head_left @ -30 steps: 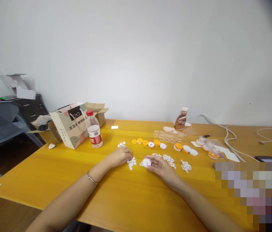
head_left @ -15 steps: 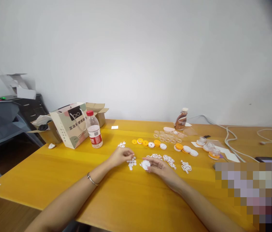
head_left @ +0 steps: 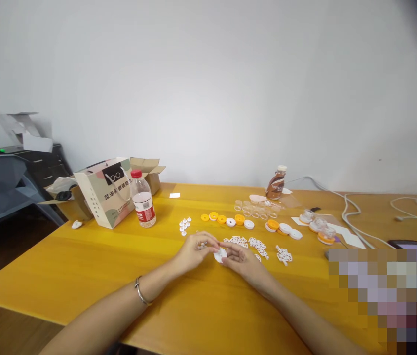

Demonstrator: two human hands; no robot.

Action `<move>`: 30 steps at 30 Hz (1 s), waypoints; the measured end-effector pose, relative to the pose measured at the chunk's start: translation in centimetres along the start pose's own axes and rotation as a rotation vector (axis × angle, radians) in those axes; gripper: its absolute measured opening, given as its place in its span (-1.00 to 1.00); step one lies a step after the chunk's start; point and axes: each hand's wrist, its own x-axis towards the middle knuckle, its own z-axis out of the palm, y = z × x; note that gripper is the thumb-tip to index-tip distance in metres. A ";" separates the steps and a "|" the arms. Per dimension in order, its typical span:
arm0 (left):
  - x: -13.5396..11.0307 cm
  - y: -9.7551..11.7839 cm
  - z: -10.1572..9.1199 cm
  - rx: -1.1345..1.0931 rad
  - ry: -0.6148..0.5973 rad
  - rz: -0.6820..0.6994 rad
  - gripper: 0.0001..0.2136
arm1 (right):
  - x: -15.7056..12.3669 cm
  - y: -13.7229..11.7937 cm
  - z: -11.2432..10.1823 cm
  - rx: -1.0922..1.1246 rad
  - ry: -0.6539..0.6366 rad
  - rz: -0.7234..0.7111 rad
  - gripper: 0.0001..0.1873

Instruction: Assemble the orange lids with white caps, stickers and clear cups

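Between thumb and fingers, my right hand (head_left: 244,262) grips a round white plastic disc (head_left: 220,255) just above the table. My left hand (head_left: 195,251) is closed in a pinch at the disc's upper left edge; whatever its fingertips hold is too small to make out. Beneath that hand lie small white round pieces, now mostly hidden. Several white pegged pieces (head_left: 183,226) stand farther back to the left. Beyond my right hand are white openwork pieces (head_left: 257,243), with another cluster of them (head_left: 284,255) farther right.
A row of orange and white rings (head_left: 231,222) runs behind my hands, with clear cups (head_left: 255,211) beyond. Assembled clear-topped pieces (head_left: 318,225) and a white cable (head_left: 347,212) lie right. A water bottle (head_left: 144,202), paper bag (head_left: 110,197) and brown drink bottle (head_left: 276,183) stand farther back.
My left hand has moved right and toward me, from the small white pieces to the disc. My right hand has shifted slightly left, still holding the disc. The pegged pieces are now uncovered.
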 end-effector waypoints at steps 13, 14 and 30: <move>-0.1 -1.0 0.9 -0.182 -0.070 -0.202 -0.90 | -0.5 -0.1 0.5 0.007 -0.020 -0.026 -0.57; -0.1 -1.0 1.0 -0.188 -0.063 -0.207 -0.89 | -0.5 -0.1 0.5 0.006 -0.023 -0.028 -0.58; -0.1 -1.1 1.2 -0.297 -0.023 -0.210 -0.78 | -0.6 -0.8 0.3 0.082 -0.091 -0.021 -0.68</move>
